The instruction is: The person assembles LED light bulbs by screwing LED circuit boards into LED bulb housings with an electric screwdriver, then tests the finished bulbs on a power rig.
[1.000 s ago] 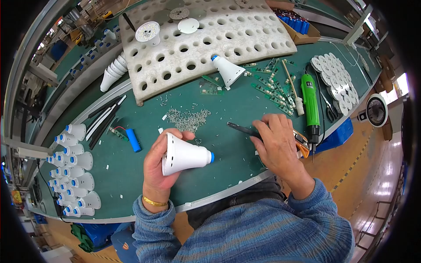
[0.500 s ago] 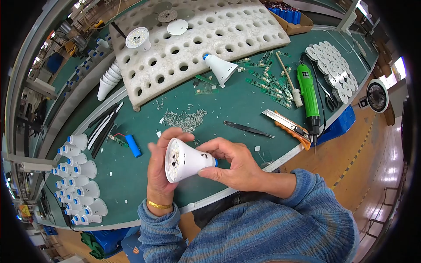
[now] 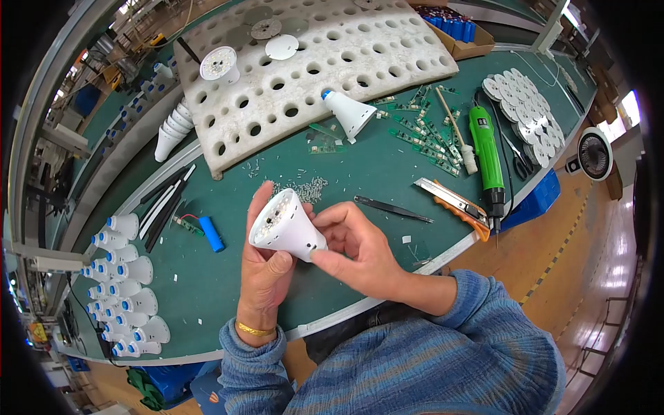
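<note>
A white cone-shaped LED bulb housing (image 3: 294,232) is held over the near side of the table, its wide LED face tilted up toward the left. My left hand (image 3: 266,273) is closed around it, thumb on the near side and fingers partly hidden behind. At the narrow lower end, my right hand (image 3: 356,245) grips with the thumb and curled fingers; its fingertips are partly hidden. Just behind the housing lies a pile of small screws (image 3: 304,190). Black tweezers (image 3: 393,209) rest right of the pile.
A white foam board with holes (image 3: 311,83) stands at the back, bulbs on it. Green circuit boards (image 3: 429,135), a green electric screwdriver (image 3: 487,152), an orange utility knife (image 3: 456,207) and white discs (image 3: 519,104) lie right. Bulb housings (image 3: 142,301) and a blue battery (image 3: 211,234) are left.
The bulb housing has tilted so its LED face points more upward. My left hand's thumb has come round to its near side, and my right hand has shifted slightly left and down.
</note>
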Motion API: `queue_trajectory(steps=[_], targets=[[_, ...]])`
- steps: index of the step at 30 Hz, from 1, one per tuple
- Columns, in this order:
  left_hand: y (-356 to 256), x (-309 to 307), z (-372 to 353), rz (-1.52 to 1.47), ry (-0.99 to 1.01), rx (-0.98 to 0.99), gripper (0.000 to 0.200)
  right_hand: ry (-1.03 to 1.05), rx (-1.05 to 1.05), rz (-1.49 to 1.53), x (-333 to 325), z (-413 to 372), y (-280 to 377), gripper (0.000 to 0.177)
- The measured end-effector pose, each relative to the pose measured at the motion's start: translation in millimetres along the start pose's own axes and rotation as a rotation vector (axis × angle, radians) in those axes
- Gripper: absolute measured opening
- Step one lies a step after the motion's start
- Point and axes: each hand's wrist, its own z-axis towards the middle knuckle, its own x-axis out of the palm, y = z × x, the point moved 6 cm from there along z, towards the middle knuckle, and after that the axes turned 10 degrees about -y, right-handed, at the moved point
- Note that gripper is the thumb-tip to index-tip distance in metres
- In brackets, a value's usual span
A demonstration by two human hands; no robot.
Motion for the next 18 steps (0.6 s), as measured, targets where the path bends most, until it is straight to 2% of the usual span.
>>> queue_trajectory(steps=[1,2,8,11,18], targets=[[-1.1,0.8,-0.2,0.003,0.005,0.009,0.096,0.033,0.094,0.146,-0.4,0.0,-4.9,0.033],[-1.9,1.4,-0.6,0.008,0.006,0.006,0.096,0.111,0.131,0.16,-0.8,0.6,-7.8,0.035],[-2.0,-0.2,-2.3,0.092,0.022,0.044,0.096,0.167,0.261,0.196,-3.8,-0.6,-11.4,0.047],[-0.5,-1.0,-1.0,0.142,0.059,0.101,0.097,0.163,0.15,0.177,-4.9,0.3,-10.0,0.044],[-0.3,2.7,-6.2,0.151,0.077,0.064,0.099,0.169,0.122,0.096,-10.4,-0.7,-12.3,0.044]])
